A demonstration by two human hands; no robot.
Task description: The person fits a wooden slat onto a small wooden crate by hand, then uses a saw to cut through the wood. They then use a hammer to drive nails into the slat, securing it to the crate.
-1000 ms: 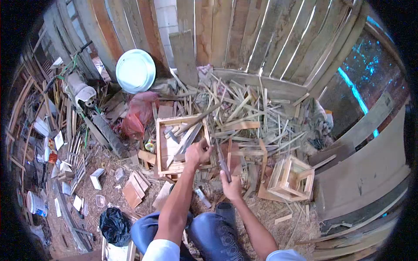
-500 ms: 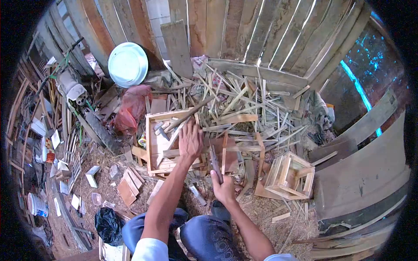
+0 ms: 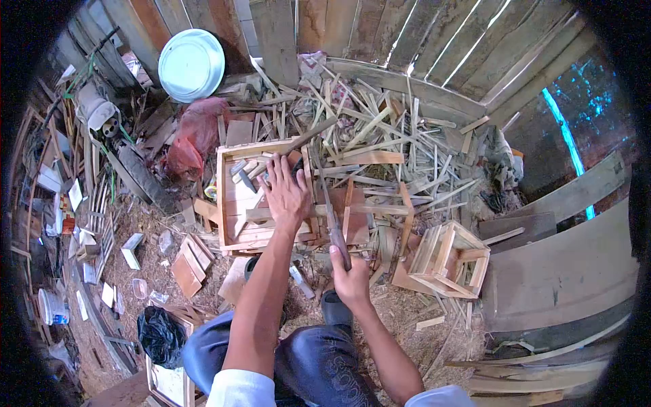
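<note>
My right hand [image 3: 351,275] is closed around the handle of a handsaw [image 3: 339,245]. The saw's narrow blade points away from me and crosses a wooden strip [image 3: 380,210]. My left hand [image 3: 287,197] has its fingers spread, palm down, over the right side of a shallow wooden box [image 3: 222,197]. Whether that palm presses on the strip or on the pieces below is hidden. Inside the box, beside my left fingers, lie what looks like a hammer [image 3: 245,179] and short wood pieces. A dark stick [image 3: 308,136] juts over the box's far right corner.
A wooden frame box [image 3: 451,261] stands at the right. Scrap sticks [image 3: 380,129] are piled along the plank wall. At the back left are a pale round basin [image 3: 192,66] and a red plastic bag [image 3: 190,139]. A black bag [image 3: 161,336] lies near my left knee.
My left hand's fingers have spread wider. My right hand still grips the saw, and more of its blade now shows beyond the strip. The whole view has shifted slightly.
</note>
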